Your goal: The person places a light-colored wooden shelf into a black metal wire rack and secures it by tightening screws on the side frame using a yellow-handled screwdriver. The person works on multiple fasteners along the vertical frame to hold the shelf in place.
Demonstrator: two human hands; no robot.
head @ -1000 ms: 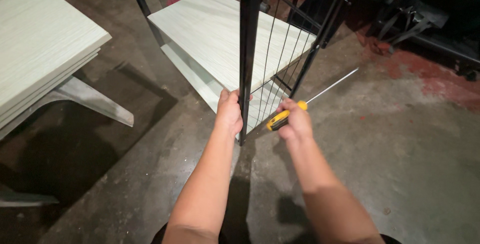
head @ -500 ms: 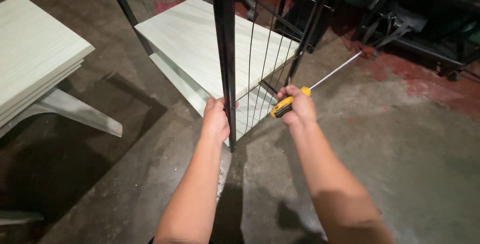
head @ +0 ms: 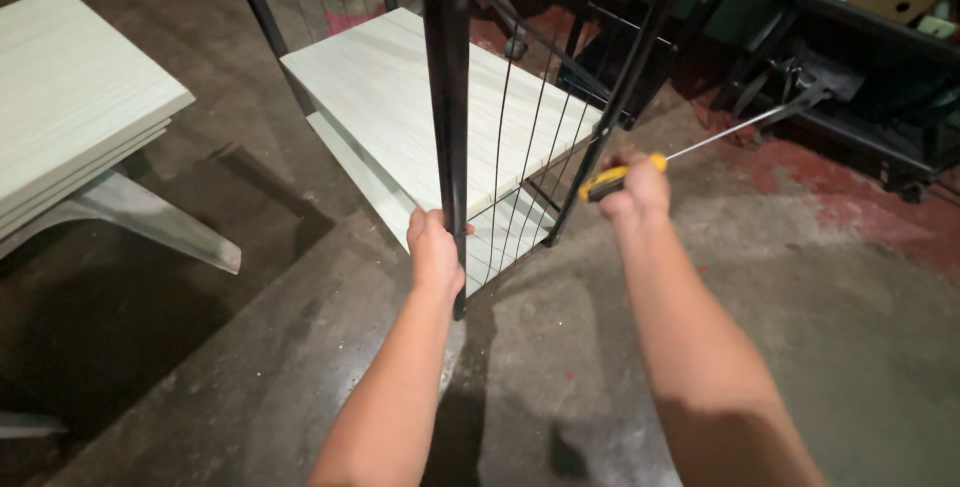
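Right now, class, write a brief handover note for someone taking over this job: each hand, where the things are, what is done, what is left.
Left hand: gripped round the black metal post of the wire rack frame, low down.
Right hand: holds a yellow-handled screwdriver, its shaft pointing away to the right, off the frame.
Things: pale wooden shelf boards sit inside the frame; more boards are stacked at left.
Done: frame stands on the concrete floor with boards in it.
Left: the screwdriver touches no screw; any fastening cannot be confirmed.
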